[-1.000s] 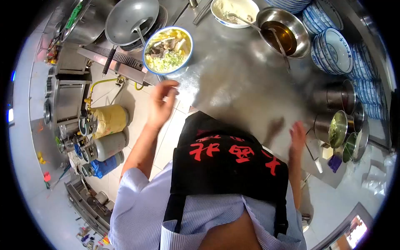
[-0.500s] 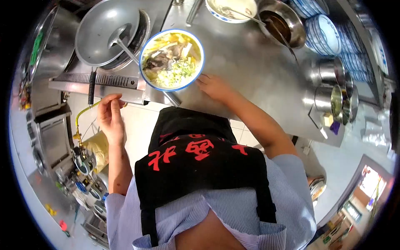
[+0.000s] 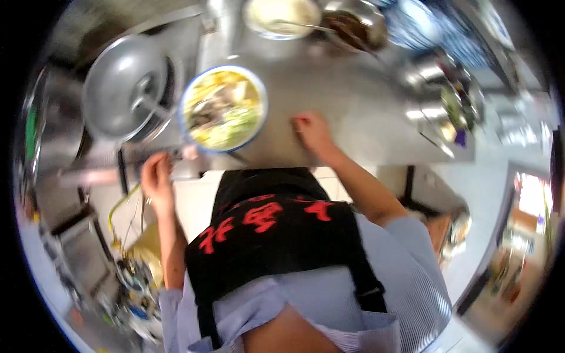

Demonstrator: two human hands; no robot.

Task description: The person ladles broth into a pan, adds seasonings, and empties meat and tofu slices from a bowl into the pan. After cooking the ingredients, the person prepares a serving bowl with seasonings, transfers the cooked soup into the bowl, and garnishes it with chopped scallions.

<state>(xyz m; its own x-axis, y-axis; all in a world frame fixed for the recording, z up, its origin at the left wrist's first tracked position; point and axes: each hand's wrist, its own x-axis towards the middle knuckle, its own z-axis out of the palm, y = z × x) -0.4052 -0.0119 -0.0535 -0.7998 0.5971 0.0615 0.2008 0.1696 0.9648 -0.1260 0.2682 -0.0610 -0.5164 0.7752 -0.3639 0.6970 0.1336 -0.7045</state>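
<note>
A white bowl with a blue rim (image 3: 263,106) holds a soup-like dish with greyish pieces of meat or fish, yellow pieces and chopped pale-green topping. It stands on the steel counter (image 3: 347,88), near the front edge. My right hand (image 3: 313,134) is over the counter to the right of the bowl, apart from it, with its fingers curled in. Nothing shows in it. My left hand (image 3: 157,176) is at the stove's front edge, near the wok handle (image 3: 122,170). Its fingers are bent together, with nothing visible between them. The picture is blurred by motion.
A wok (image 3: 118,88) with a ladle (image 3: 150,105) in it sits at the left. At the back are a bowl of pale contents (image 3: 282,15) and a steel bowl of dark sauce (image 3: 356,26). Stacked dishes (image 3: 415,23) and steel pots (image 3: 426,109) stand at the right.
My right hand has come off the bowl's side and moved right, its fingers now curled. My left hand is slightly lower in view. The whole view has shifted and blurred.
</note>
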